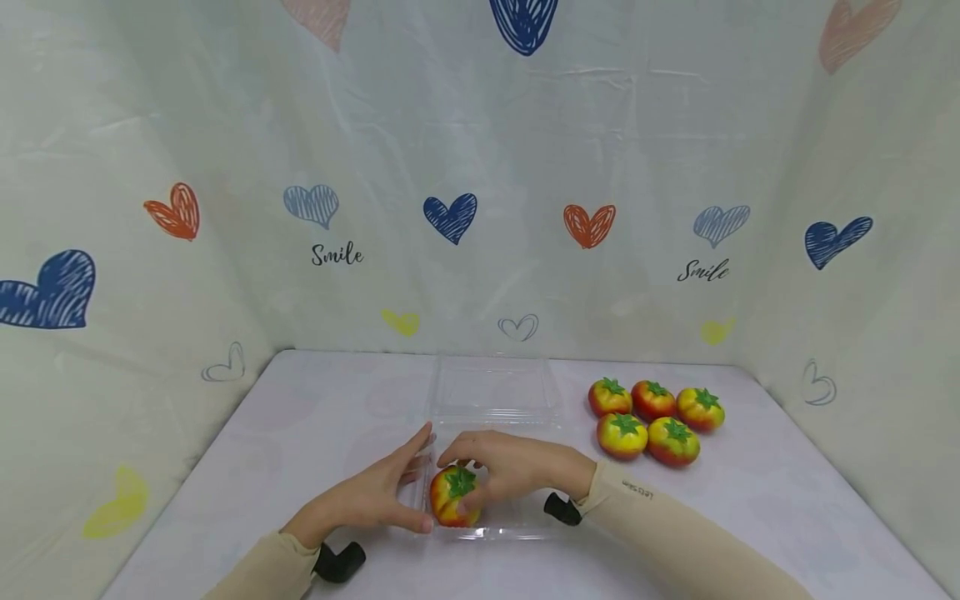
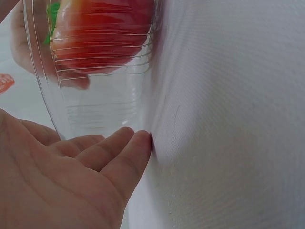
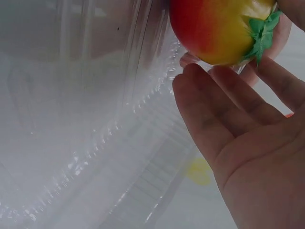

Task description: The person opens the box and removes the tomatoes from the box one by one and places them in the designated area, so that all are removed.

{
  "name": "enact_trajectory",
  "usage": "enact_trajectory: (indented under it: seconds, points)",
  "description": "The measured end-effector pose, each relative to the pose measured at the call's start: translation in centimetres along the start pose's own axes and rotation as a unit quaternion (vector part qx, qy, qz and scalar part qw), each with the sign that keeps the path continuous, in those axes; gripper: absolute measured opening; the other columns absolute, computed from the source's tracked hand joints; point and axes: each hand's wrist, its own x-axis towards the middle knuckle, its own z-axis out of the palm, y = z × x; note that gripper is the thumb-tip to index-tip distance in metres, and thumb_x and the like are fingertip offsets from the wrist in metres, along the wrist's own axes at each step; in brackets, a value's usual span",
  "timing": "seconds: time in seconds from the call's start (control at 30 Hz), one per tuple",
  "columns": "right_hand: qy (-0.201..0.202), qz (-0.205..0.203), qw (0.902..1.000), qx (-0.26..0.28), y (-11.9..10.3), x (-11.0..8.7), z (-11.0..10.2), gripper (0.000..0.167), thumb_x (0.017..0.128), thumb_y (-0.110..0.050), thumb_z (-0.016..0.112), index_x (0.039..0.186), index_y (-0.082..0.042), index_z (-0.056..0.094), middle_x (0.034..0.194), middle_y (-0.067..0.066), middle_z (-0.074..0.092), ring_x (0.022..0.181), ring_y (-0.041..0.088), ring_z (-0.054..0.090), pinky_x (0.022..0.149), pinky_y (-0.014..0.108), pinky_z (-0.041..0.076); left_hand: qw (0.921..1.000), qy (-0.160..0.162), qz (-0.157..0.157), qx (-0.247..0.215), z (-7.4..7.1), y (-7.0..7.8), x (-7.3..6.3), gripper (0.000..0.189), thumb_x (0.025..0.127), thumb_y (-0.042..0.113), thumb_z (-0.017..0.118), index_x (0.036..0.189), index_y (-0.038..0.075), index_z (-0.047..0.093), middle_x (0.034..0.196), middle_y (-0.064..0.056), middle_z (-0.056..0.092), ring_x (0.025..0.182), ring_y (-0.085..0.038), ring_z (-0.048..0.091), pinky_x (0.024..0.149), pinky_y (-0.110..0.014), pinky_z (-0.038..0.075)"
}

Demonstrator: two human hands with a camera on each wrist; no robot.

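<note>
A red-and-yellow toy tomato (image 1: 448, 493) with a green leafy top sits in the left end of a clear plastic clamshell box (image 1: 517, 533). My right hand (image 1: 510, 462) reaches over the box and holds the tomato between thumb and fingers. In the right wrist view, the fingers lie along the side of the tomato (image 3: 219, 33). My left hand (image 1: 375, 492) is at the box's left end, thumb spread from the fingers. The left wrist view shows its fairly straight fingertips (image 2: 136, 143) by the clear wall, with the tomato (image 2: 102, 43) visible through the plastic.
Several similar toy tomatoes (image 1: 652, 421) stand grouped in two rows to the right of the box. The box's clear lid (image 1: 491, 387) is folded back away from me. A white cloth covers the table (image 1: 337, 417); a curtain with printed hearts (image 1: 450, 125) surrounds it.
</note>
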Motion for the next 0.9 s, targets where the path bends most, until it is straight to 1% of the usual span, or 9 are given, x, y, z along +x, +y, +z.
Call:
enact_trajectory:
  seconds: [0.13,0.33,0.43,0.53,0.67,0.8,0.9]
  points:
    - [-0.003,0.007,0.9998,0.019,0.23,0.02,0.31,0.051,0.086,-0.039,0.070,0.129,-0.016,0.056,0.124,-0.009,0.057,0.107,0.002,0.051,0.092,0.019,0.047,1.0000,-0.001,0.004,0.001,-0.02,0.06,-0.03,0.118,0.075,0.038,0.081,0.154,0.013,-0.003,0.158,-0.015,0.012,0.137,-0.032,0.033,0.107,-0.036,0.037]
    - [-0.004,0.007,0.9987,0.050,0.70,0.17,0.57,0.045,0.086,-0.037,0.070,0.124,-0.019,0.055,0.117,-0.013,0.057,0.104,0.002,0.053,0.086,0.019,0.050,1.0000,-0.002,0.003,0.000,-0.02,0.14,-0.04,0.118,0.075,0.038,0.081,0.154,0.012,-0.003,0.158,-0.015,0.012,0.138,-0.032,0.032,0.107,-0.036,0.037]
    - [-0.002,0.012,0.9986,0.052,0.86,0.18,0.60,0.042,0.086,-0.037,0.070,0.122,-0.020,0.056,0.114,-0.014,0.057,0.103,0.002,0.053,0.085,0.018,0.050,1.0000,-0.003,0.000,-0.003,0.00,0.14,-0.02,0.118,0.076,0.038,0.081,0.154,0.013,-0.003,0.158,-0.015,0.012,0.138,-0.032,0.032,0.107,-0.036,0.037]
    - [0.009,0.027,0.9989,0.038,0.92,0.14,0.51,0.041,0.086,-0.037,0.068,0.122,-0.020,0.056,0.114,-0.013,0.057,0.101,0.003,0.053,0.084,0.018,0.050,1.0000,-0.004,0.002,-0.006,0.00,0.07,0.02,0.117,0.076,0.036,0.081,0.154,0.012,-0.003,0.158,-0.016,0.011,0.139,-0.032,0.030,0.108,-0.037,0.036]
    - [0.020,0.044,0.9987,0.014,0.87,0.09,0.34,0.044,0.085,-0.039,0.069,0.123,-0.019,0.057,0.115,-0.011,0.058,0.100,0.004,0.053,0.087,0.019,0.049,0.9999,-0.004,0.004,-0.009,-0.01,0.07,0.04,0.117,0.076,0.034,0.081,0.154,0.012,-0.003,0.158,-0.017,0.011,0.139,-0.033,0.029,0.108,-0.037,0.035]
    - [0.009,0.046,0.9987,0.020,0.69,0.02,0.28,0.053,0.081,-0.041,0.074,0.126,-0.019,0.057,0.119,-0.011,0.056,0.104,0.004,0.051,0.093,0.021,0.046,1.0000,-0.003,-0.001,-0.002,0.01,0.13,0.02,0.118,0.075,0.034,0.082,0.154,0.012,-0.003,0.158,-0.017,0.011,0.139,-0.032,0.030,0.108,-0.037,0.036]
    - [0.000,0.044,0.9987,0.024,0.63,-0.04,0.31,0.056,0.079,-0.040,0.077,0.127,-0.020,0.056,0.121,-0.012,0.055,0.105,0.004,0.050,0.095,0.021,0.045,1.0000,-0.001,-0.004,0.005,0.04,0.18,0.02,0.118,0.075,0.035,0.082,0.154,0.011,-0.002,0.158,-0.016,0.012,0.138,-0.032,0.031,0.107,-0.037,0.036]
